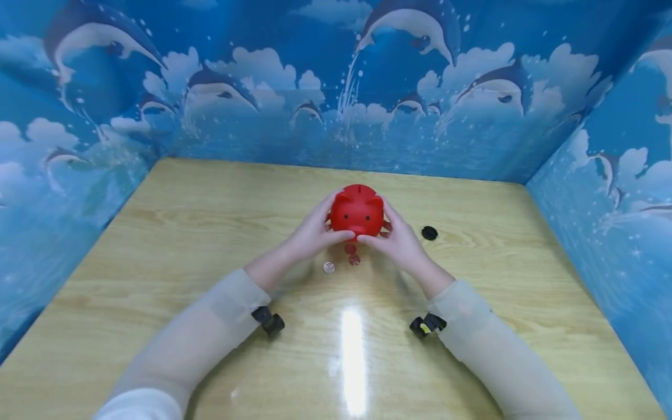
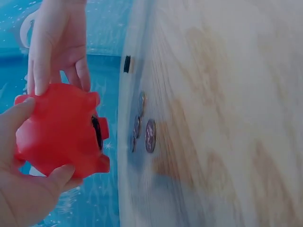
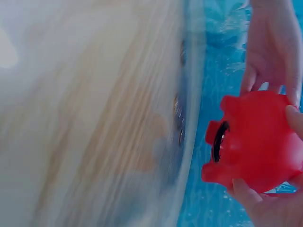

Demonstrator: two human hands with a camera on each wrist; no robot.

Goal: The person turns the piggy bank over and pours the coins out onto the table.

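- lying broad under everything, a wooden table (image 1: 184, 245), walled by blue dolphin-print panels (image 1: 315, 87).
- hovering above the table's middle, clear of the wood, a red piggy bank (image 1: 357, 211), snout turned toward the person, coin slot on top, long axis running away from the body.
- showing an open round hole in the belly in both wrist views, facing down at the table.
- cupping the bank's left flank, the left hand (image 1: 314, 234), fingers curled round it, thumb under the snout.
- cupping the right flank in the same way, the right hand (image 1: 400, 240), curled round the bank; both hands equally near, one each side.
- resting right of the hands, well apart from the bank, a small black plug (image 1: 429, 233).
- lying directly beneath the bank's belly hole, a few coins (image 2: 150, 135), one silver coin (image 1: 329, 267) slightly to the left, just beside the left wrist.
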